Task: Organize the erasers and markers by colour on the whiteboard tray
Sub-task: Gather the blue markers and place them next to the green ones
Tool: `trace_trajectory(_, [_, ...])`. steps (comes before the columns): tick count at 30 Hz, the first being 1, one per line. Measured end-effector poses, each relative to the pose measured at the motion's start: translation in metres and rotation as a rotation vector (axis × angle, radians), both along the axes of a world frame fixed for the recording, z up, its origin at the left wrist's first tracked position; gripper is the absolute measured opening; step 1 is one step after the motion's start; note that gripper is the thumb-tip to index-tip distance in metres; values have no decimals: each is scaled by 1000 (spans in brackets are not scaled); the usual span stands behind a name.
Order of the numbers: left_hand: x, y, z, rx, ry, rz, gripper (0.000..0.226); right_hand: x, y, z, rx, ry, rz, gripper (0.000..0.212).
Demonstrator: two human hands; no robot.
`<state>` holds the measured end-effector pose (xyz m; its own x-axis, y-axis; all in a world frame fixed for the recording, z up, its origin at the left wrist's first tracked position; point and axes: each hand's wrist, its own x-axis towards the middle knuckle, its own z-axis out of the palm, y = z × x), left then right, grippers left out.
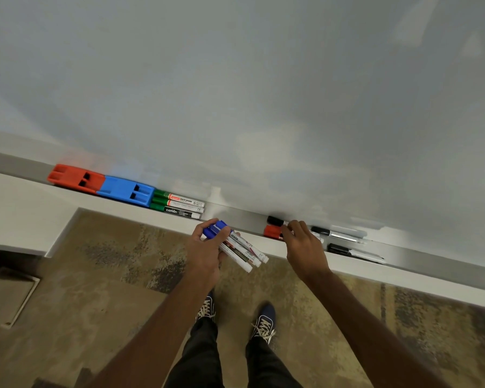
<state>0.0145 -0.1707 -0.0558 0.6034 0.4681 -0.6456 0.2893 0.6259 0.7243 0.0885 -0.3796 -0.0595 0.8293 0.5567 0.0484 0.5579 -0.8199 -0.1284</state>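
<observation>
Sorting in progress along the whiteboard tray (244, 217). Landmark: the blue eraser (126, 190). Touching its left end lies the red eraser (76, 179); touching its right end lie three green markers (177, 204), stacked parallel, apparently a finished colour group. Further right, clear of the tray, the left hand (207, 249) has its grip closed around a bundle of blue markers (234, 245), caps together, presumably gathered so they can be set down as one group. Further right again, the right hand (303, 245) rests over a red marker (273, 231) and a black marker (275, 220); whether its grip has closed on either cannot be told. Farthest right, more black markers (339, 235) lie loose, unsorted.
</observation>
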Motion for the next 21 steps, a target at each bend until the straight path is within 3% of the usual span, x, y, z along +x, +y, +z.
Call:
trace_trajectory(6, [1, -2, -2, 0, 5, -1, 33, -2, -8, -5, 61, -54, -42, 41])
trace_trajectory(9, [2, -3, -3, -7, 0, 12, 32, -7, -9, 1, 222, 25, -162, 27])
trace_trajectory(12, [5, -6, -2, 2, 10, 28, 30, -15, 1, 10, 529, 295, -366, 14])
trace_trajectory(16, [13, -9, -1, 27, 15, 97, 31, -31, 28, 24, 1057, 1081, -643, 16])
trace_trajectory(17, [15, -10, 0, 33, 12, 107, 31, -37, 34, 25, 1148, 1198, -664, 17])
trace_trajectory(21, [21, -11, 3, 73, 18, 152, 34, -51, 58, 26, 1399, 1196, -789, 20])
